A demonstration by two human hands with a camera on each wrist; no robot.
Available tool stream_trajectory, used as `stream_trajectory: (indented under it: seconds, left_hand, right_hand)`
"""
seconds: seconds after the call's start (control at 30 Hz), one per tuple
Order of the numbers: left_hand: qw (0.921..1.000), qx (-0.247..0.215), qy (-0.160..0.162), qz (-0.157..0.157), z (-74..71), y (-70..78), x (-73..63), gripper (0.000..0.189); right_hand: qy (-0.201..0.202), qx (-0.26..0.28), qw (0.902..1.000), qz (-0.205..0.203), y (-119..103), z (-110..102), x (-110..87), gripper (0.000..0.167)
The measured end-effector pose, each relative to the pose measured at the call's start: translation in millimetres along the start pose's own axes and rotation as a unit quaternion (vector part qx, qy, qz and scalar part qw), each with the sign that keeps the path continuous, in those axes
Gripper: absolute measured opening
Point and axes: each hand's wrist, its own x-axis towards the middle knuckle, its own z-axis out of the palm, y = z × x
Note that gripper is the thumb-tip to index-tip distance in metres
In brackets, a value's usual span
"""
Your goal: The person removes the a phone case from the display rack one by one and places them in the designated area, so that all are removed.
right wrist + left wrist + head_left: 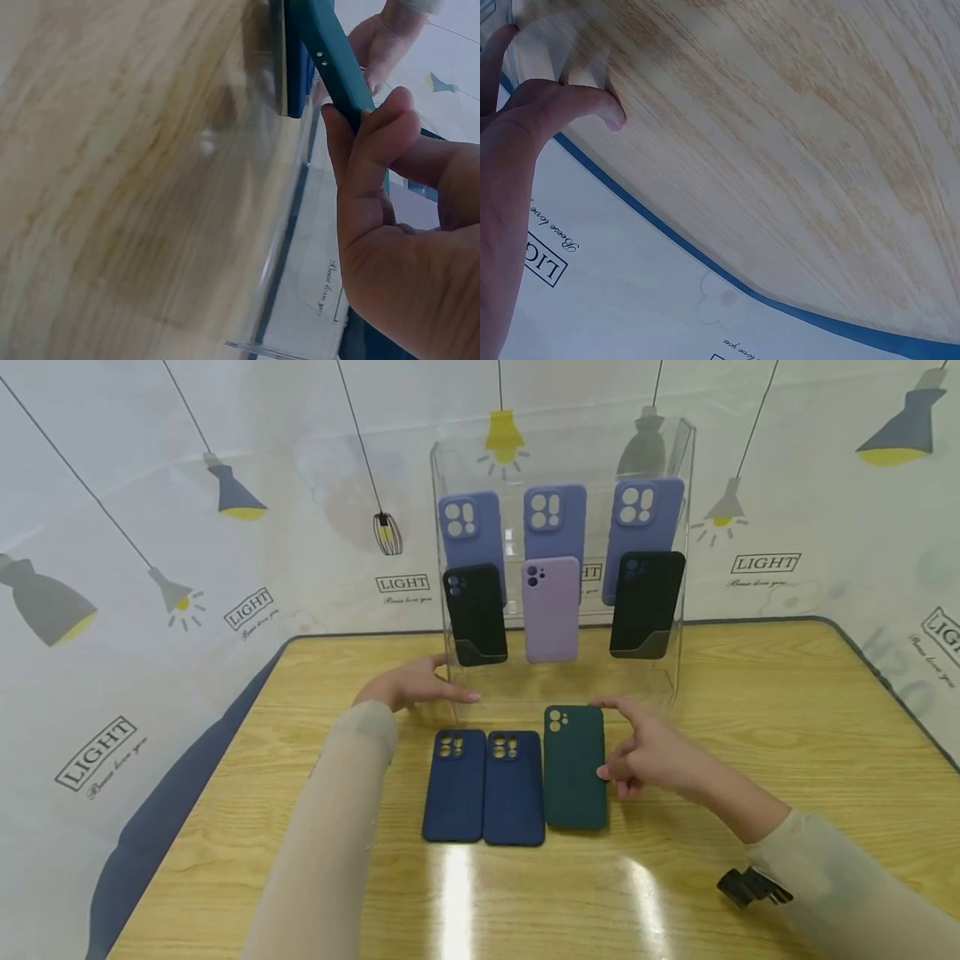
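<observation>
A dark green phone case (574,768) is in my right hand (651,752), gripped along its right edge with the index finger at the top corner. In the right wrist view the same green case (337,64) is seen edge-on, fingers bent against its side. Two navy phone cases, a left one (454,789) and a right one (514,793), stand side by side to its left. My left hand (408,685) holds the lower left side of the clear display stand (684,460), thumb forward and fingers partly hidden. In the left wrist view that hand (547,112) shows bent fingers.
Higher on the stand, a pink case (552,618) sits between two black cases (477,610), with several blue-violet cases (555,522) above. A wood-grain table (765,693) lies beneath. Behind it hangs a printed lamp-pattern backdrop (315,460). A small black device (752,887) is at the right wrist.
</observation>
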Motion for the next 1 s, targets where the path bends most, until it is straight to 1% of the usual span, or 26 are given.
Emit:
stream_trajectory:
  seconds: [0.17,0.3,0.47,0.7,1.0]
  left_hand:
    - [0.9999,0.012,0.010,0.002,-0.4,-0.4,2.0,0.124]
    - [0.9998,0.013,0.011,0.003,0.8,0.0,2.4,0.124]
    - [0.9998,0.012,0.014,0.005,1.6,2.2,1.5,0.122]
    - [0.9999,0.008,0.013,-0.005,1.7,5.2,1.1,0.120]
    - [0.9999,0.007,0.013,-0.003,1.2,1.2,-1.5,0.124]
  right_hand:
    - [-0.020,0.012,0.9991,0.034,7,2,3.2,0.099]
    - [-0.032,0.019,0.9981,0.049,12,3,5.6,0.099]
    - [-0.042,0.021,0.9971,0.059,17,3,8.5,0.100]
    - [-0.045,0.022,0.9962,0.072,18,4,11.6,0.100]
    - [-0.062,0.023,0.9950,0.074,19,5,15.9,0.100]
